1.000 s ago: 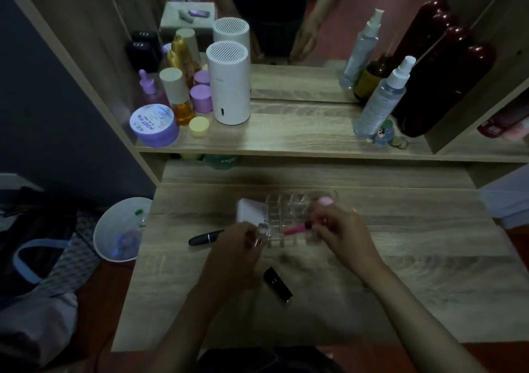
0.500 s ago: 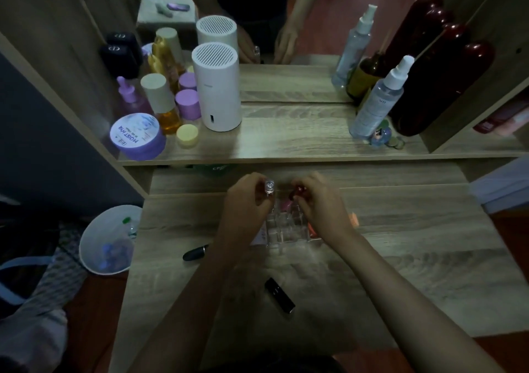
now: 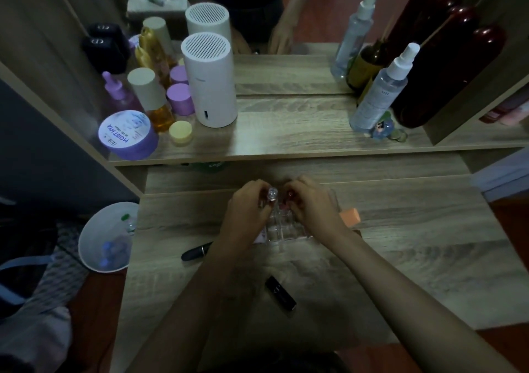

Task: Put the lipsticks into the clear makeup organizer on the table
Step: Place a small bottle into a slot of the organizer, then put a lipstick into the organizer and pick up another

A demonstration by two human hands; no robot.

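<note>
The clear makeup organizer (image 3: 286,229) stands in the middle of the wooden table (image 3: 415,258), partly hidden by both hands. My left hand (image 3: 246,209) holds a clear-capped lipstick (image 3: 272,194) upright over the organizer's back-left part. My right hand (image 3: 312,203) pinches a red-pink lipstick (image 3: 289,195) upright over the back slots. A dark lipstick (image 3: 197,251) lies on the table to the left of the organizer. Another black lipstick (image 3: 280,293) lies on the table nearer to me.
An orange block (image 3: 349,215) lies right of the organizer. The shelf (image 3: 286,135) behind holds a white cylinder (image 3: 210,83), a purple jar (image 3: 128,135), bottles and a spray bottle (image 3: 380,92) before a mirror. A white bin (image 3: 106,238) stands on the floor at left.
Both hands rose from the organizer's front to above its back. The pink lipstick went from lying sideways in my right hand to upright; the left hand's clear-capped lipstick is upright too.
</note>
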